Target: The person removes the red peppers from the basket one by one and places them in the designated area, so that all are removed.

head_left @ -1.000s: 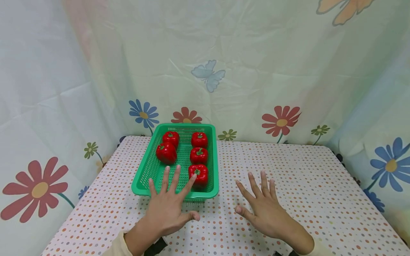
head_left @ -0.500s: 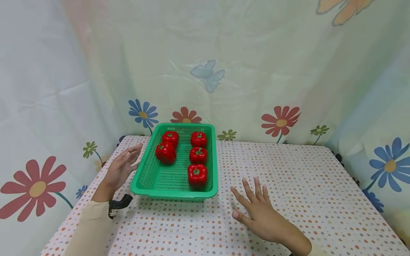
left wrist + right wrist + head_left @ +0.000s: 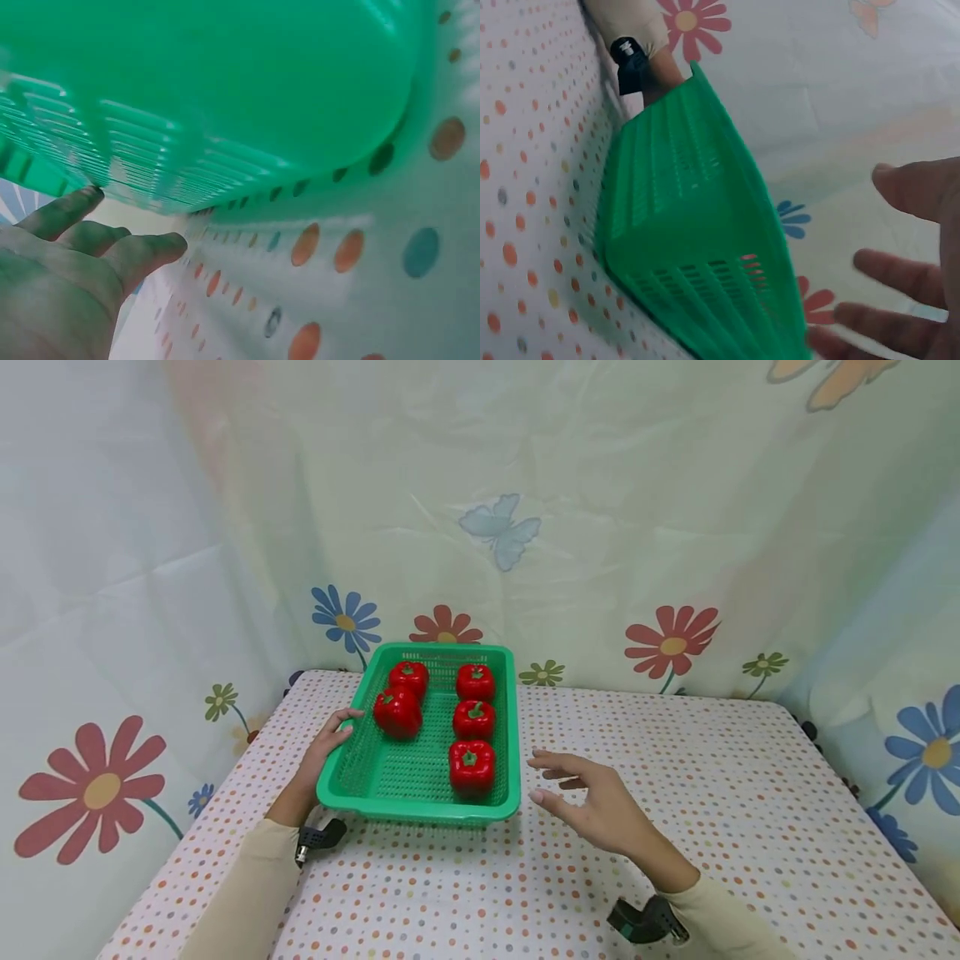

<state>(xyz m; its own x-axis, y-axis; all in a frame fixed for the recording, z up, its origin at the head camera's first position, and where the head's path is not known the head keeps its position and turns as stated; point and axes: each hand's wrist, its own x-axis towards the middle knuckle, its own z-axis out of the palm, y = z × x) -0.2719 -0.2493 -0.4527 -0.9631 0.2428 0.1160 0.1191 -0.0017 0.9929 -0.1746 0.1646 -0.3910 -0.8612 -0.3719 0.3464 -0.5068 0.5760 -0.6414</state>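
Observation:
A green plastic basket with slotted sides stands left of the middle of the table, holding several glossy red bell peppers. In the head view, my left hand is at the basket's left side, its fingertips at the rim. The left wrist view shows loosely extended fingers close to the slotted wall; firm contact cannot be told. My right hand hovers beside the basket's right side, apart from it, holding nothing. Its thumb and fingers are spread in the right wrist view.
A dotted white cloth covers the table, stretching away right of the basket. Behind and at both sides hangs a pale curtain printed with flowers and butterflies. Dark straps with small cameras sit on both wrists.
My left hand has swung from the basket's front edge out to the left, then in against its left side. The right hand has turned sideways and moved towards the basket. The peppers stay in place.

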